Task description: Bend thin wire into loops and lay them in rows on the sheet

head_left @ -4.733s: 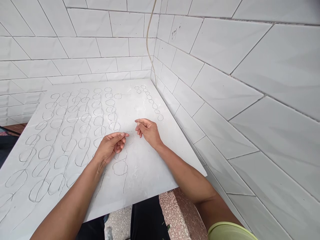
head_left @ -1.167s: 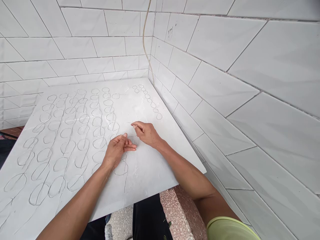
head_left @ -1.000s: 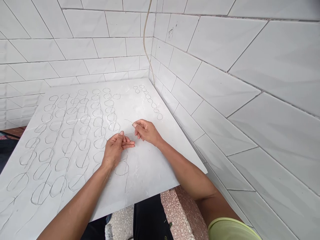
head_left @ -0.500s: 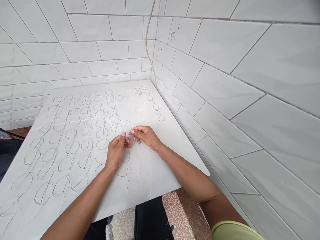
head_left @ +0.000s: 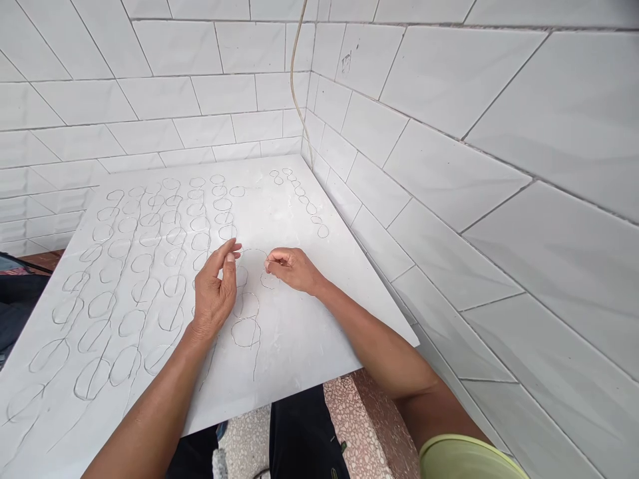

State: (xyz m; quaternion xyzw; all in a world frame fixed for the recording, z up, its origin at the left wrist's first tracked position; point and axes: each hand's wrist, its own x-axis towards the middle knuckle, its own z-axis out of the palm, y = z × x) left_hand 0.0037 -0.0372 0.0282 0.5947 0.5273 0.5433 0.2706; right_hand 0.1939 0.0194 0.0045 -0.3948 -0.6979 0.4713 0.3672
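My right hand [head_left: 293,269] pinches a thin wire [head_left: 255,250] between thumb and fingertips, just above the white tabletop. One strand arcs left from the fingertips, and a curved piece hangs below them. My left hand [head_left: 215,286] is open beside it, fingers extended and the thumb near the index finger; no wire is visible in its grip. Between the hands and the table's front edge lies a chain of wire rings [head_left: 245,332] with a loose tail. Part of that chain's upper end is hidden by my left hand.
Rows of wire rings [head_left: 142,291] cover the left side of the white tabletop [head_left: 309,332]. A short chain of smaller rings [head_left: 300,191] lies at the back right. Tiled walls [head_left: 439,173] border the back and right, and a cable [head_left: 294,73] hangs in the corner.
My left hand has let go of the wire and moved left, its fingers straightening. My right hand stays near the same spot, still pinching wire.
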